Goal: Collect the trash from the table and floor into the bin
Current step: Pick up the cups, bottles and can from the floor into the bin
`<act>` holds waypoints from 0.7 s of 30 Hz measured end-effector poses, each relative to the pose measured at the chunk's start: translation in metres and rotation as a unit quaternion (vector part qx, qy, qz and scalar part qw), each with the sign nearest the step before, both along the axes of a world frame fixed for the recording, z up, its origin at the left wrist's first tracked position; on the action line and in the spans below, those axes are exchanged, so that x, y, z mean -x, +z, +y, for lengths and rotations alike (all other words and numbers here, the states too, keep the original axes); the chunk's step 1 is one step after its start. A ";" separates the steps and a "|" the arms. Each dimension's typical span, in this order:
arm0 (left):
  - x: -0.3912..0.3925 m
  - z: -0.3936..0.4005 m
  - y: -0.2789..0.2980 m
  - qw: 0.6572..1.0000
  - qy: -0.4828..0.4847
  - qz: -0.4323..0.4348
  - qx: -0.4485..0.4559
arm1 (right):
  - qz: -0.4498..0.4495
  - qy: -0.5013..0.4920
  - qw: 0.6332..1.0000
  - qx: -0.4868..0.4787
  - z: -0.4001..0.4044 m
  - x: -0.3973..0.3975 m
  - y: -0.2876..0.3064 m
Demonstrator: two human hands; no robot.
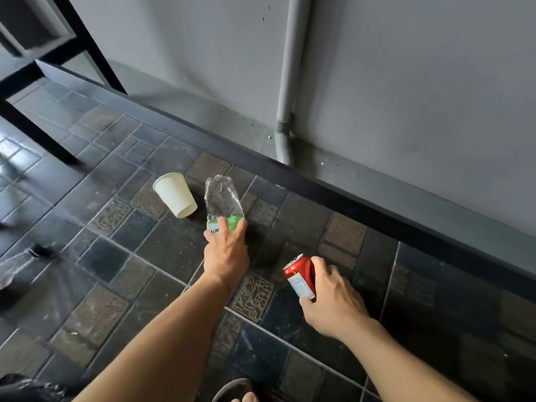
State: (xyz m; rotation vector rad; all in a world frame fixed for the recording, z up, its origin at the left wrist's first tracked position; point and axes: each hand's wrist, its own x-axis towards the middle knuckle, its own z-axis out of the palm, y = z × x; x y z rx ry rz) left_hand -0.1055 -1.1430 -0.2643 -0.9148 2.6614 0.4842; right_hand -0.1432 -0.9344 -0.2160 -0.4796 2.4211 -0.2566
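A crushed clear plastic bottle (222, 198) with a green and white label lies on the dark tiled floor. My left hand (226, 250) is closed around its label end. Just left of the bottle, a white paper cup (175, 194) lies tipped on its side, untouched. Nearer to me on the right, my right hand (333, 297) grips a dented red soda can (298, 275), which is tilted. No bin is in view.
A black raised curb (319, 184) runs diagonally behind the trash, with a grey wall and a grey drainpipe (285, 111) beyond it. Black metal table legs (37, 134) stand at the upper left. A sandalled foot (240, 394) shows at the bottom edge.
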 end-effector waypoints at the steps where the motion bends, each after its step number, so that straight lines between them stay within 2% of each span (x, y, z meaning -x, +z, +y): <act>1: -0.006 0.002 0.000 1.000 0.010 0.003 -0.007 | 0.000 -0.007 1.000 0.012 0.000 0.004 0.003; 5: -0.026 0.011 0.020 0.998 0.033 0.048 -0.015 | -0.003 -0.033 0.997 0.064 -0.001 0.011 0.024; 10: -0.070 0.043 0.091 0.991 0.087 0.103 -0.028 | 0.008 -0.024 0.993 0.115 -0.006 -0.010 0.076; 13: -0.105 0.062 0.146 0.980 0.133 0.143 -0.043 | 0.004 -0.019 0.988 0.151 -0.013 -0.041 0.114; 17: -0.166 0.072 0.218 0.969 0.141 0.202 -0.022 | -0.021 -0.025 0.979 0.200 -0.027 -0.092 0.167; 21: -0.238 0.067 0.275 0.969 0.160 0.189 0.006 | -0.065 -0.011 0.972 0.225 -0.043 -0.146 0.217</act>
